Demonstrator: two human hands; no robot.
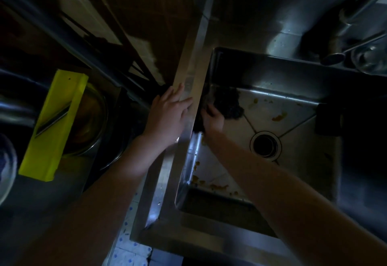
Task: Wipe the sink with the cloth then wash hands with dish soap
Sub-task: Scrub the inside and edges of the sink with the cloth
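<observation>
Two bare arms reach out from the bottom of the view over a shiny metal sink. The room is dim. Close to the near wall of the sink, small orange food bits lie on the sink floor. A bit farther on, the round drain sits in the middle of the floor.

On the left, a yellow slicer lies on the bench, tilted over a metal bowl.

The left hand rests flat on the left rim of the sink. Its fingers are straight and a little apart, and they hold nothing.

The right hand is down inside the sink, by the left wall. Its fingers are curled tight on a dark cloth. The cloth is bunched up and presses on the sink floor near the far left corner. More orange bits lie on the floor to the right of the cloth, apart from it.

A dark block sits by the right wall of the sink; it is too dark to tell what it is.

Far back on the right, a spoon lies beside a clear glass bowl. Behind them stands the metal tap.
</observation>
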